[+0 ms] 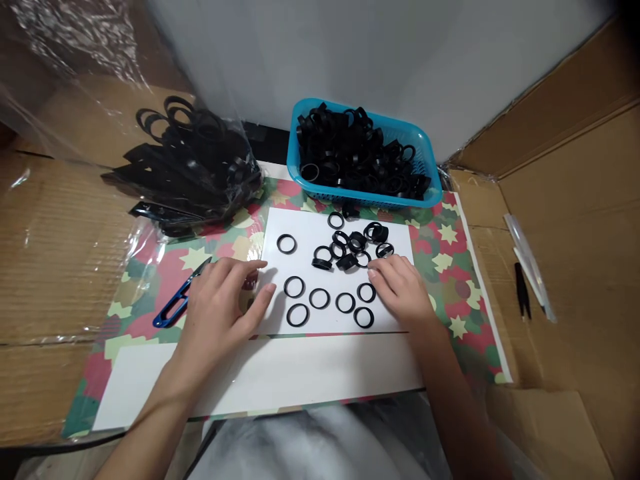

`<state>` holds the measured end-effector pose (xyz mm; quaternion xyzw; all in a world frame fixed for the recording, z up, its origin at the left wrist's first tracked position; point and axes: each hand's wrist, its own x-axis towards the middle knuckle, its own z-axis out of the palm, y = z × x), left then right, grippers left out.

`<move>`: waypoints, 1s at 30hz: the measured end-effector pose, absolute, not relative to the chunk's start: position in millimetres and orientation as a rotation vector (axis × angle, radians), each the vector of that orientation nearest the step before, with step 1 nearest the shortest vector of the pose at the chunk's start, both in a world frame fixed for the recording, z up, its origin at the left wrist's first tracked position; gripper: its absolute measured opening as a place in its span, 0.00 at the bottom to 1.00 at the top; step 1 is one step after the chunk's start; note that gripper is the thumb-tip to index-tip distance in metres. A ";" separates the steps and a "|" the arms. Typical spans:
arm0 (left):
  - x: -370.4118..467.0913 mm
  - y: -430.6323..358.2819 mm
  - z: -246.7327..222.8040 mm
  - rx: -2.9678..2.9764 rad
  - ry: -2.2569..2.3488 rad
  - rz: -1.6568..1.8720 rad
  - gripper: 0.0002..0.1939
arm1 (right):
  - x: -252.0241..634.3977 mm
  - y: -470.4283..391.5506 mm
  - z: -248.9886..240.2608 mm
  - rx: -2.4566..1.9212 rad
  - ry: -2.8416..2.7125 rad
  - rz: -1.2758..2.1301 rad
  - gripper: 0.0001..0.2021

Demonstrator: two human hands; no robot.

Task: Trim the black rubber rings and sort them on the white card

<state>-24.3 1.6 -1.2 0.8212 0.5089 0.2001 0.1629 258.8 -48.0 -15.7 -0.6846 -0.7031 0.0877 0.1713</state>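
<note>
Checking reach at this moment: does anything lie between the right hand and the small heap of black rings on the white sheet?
Nothing visible does. The right hand rests on the white sheet, fingertips right at the near edge of the ring heap; its fingers show no hold on anything.

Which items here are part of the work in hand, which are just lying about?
In hand:
- left hand and right hand, resting on the white sheet
- loose black rings laid out flat, plus a small heap
- blue basket full of rings

Lying about:
- blue snips beside the left hand
- plastic bag of black parts
- black tweezers on the cardboard
</note>
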 end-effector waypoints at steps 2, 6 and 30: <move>-20.5 5.0 1.4 2.369 1.498 0.530 0.18 | 255.5 -41.6 -15.4 -1.951 -1.992 0.288 0.12; -7.2 14.7 1.1 2.471 1.560 0.285 0.22 | 252.5 -40.7 -17.2 -1.912 -1.926 0.349 0.12; -44.3 -50.4 -12.7 2.322 1.285 0.338 0.19 | 263.6 -128.6 -17.4 -2.010 -1.568 0.393 0.10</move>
